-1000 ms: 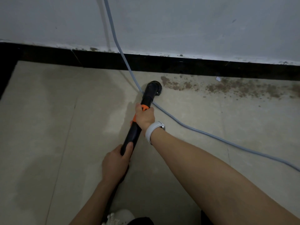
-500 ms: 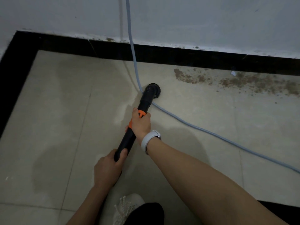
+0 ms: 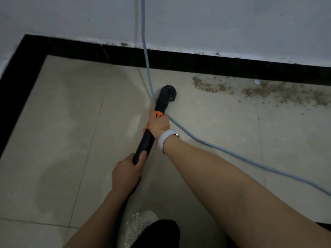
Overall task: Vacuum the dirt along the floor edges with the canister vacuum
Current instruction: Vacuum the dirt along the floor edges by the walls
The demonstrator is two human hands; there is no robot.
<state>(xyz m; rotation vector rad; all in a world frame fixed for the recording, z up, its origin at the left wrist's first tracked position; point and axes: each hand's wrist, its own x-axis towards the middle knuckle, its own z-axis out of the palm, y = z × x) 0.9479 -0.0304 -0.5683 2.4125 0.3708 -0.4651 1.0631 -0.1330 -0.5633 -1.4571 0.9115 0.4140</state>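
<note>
A black vacuum wand with an orange collar slopes down to a round brush nozzle resting on the beige floor tile. My right hand grips the wand at the orange collar; a white watch band sits on that wrist. My left hand grips the wand lower down, thumb along the tube. A band of brown dirt lies along the black skirting, to the right of the nozzle and apart from it.
A grey cable drops down the white wall, passes beside the nozzle and runs off to the right across the floor. A room corner with black skirting lies at the left. My white shoe stands below the hands. A small white scrap lies by the skirting.
The nozzle has pulled back from the left end of the dirt band and sits further from the skirting. The view has shifted left, showing the room corner and my shoe. Both hands keep their grip.
</note>
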